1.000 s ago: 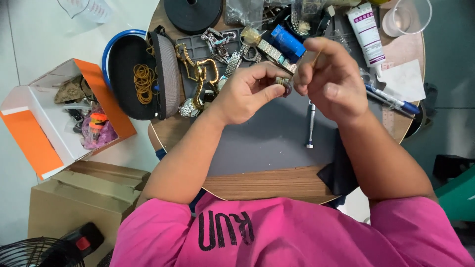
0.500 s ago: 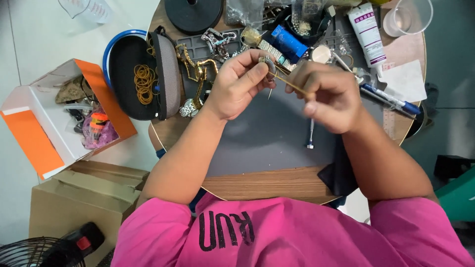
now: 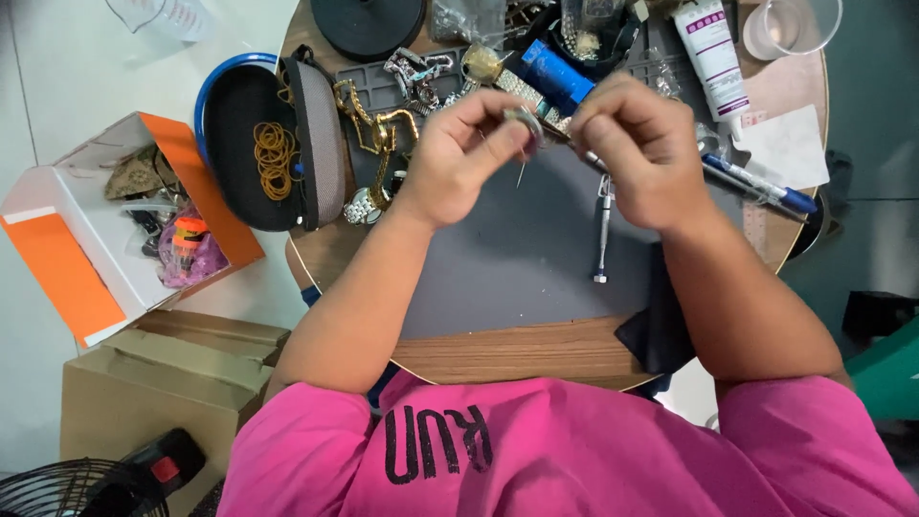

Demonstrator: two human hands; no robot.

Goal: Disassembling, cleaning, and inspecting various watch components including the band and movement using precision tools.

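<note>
In my left hand [image 3: 469, 153] I pinch a small shiny metal watch part [image 3: 524, 122]. My right hand [image 3: 637, 144] holds a thin metal tool [image 3: 582, 153]. Beneath lies a matt grey rubbery mat [image 3: 526, 258] on a smooth wood-grain table [image 3: 517, 349]. A polished steel screwdriver [image 3: 602, 230] rests there, beside glossy gold-coloured metal bracelets [image 3: 378, 129].

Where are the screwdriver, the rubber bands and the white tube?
screwdriver [image 3: 602, 228], head view, middle of its metal shaft on the grey mat.
rubber bands [image 3: 275, 153], head view, middle of the orange pile in the open case.
white tube [image 3: 713, 59], head view, middle of its body.
</note>
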